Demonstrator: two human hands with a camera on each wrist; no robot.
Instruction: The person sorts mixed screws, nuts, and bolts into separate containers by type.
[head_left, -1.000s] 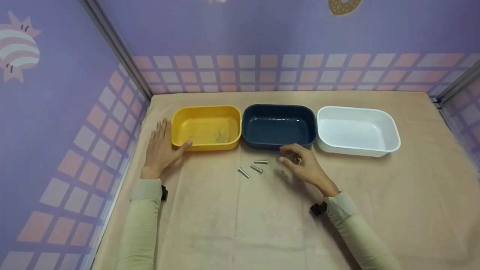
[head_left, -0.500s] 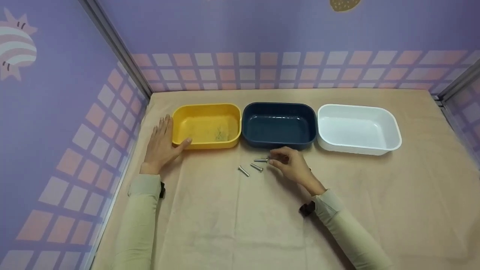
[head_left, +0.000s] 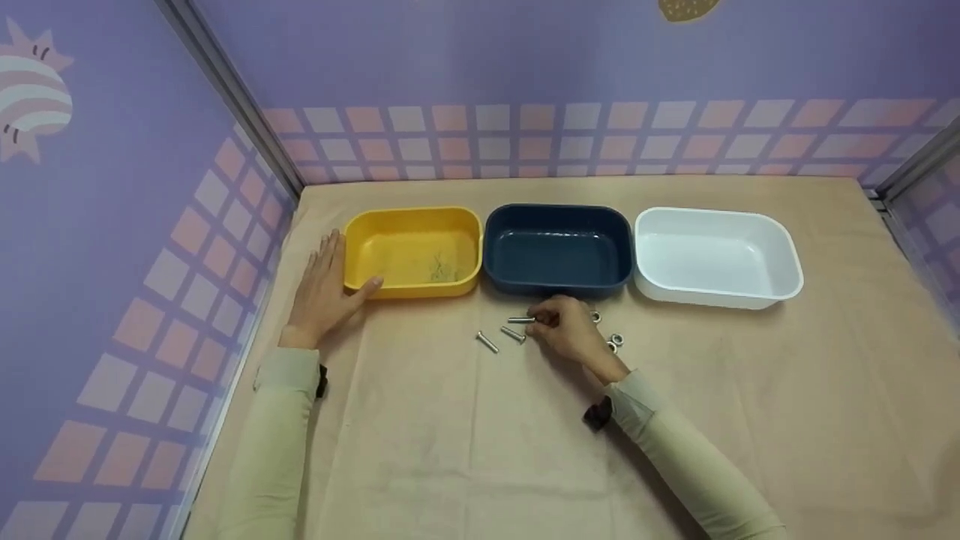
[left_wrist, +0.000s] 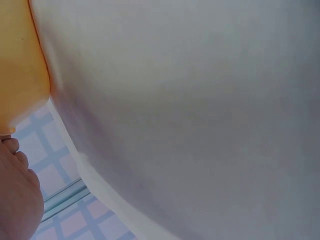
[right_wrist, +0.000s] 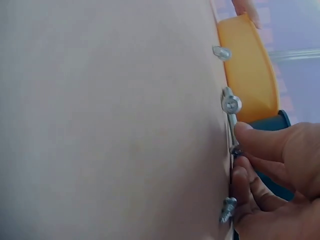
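Observation:
My right hand (head_left: 566, 330) is at the head end of a silver bolt (head_left: 520, 320) lying on the cloth before the dark blue box (head_left: 559, 289). In the right wrist view the thumb and fingertips pinch that bolt's head (right_wrist: 236, 150). Just left of these fingers lie another bolt (head_left: 513, 334) and a third bolt (head_left: 487, 342). Several nuts (head_left: 616, 340) lie on the cloth behind the right hand, partly hidden by it. My left hand (head_left: 322, 296) rests along the left side of the yellow box (head_left: 412, 291), fingers straight, thumb on its front rim.
Right of the blue box stands a white box (head_left: 716, 296); the three boxes form a row. Small greenish marks or bits (head_left: 442, 270) show on the yellow box's floor, too small to identify. Patterned walls (head_left: 525, 67) enclose the cloth-covered table (head_left: 465, 450).
My right hand has moved left from over the nuts to the bolt and now pinches its head. The nuts have come into view behind it. The left hand has stayed on the yellow box.

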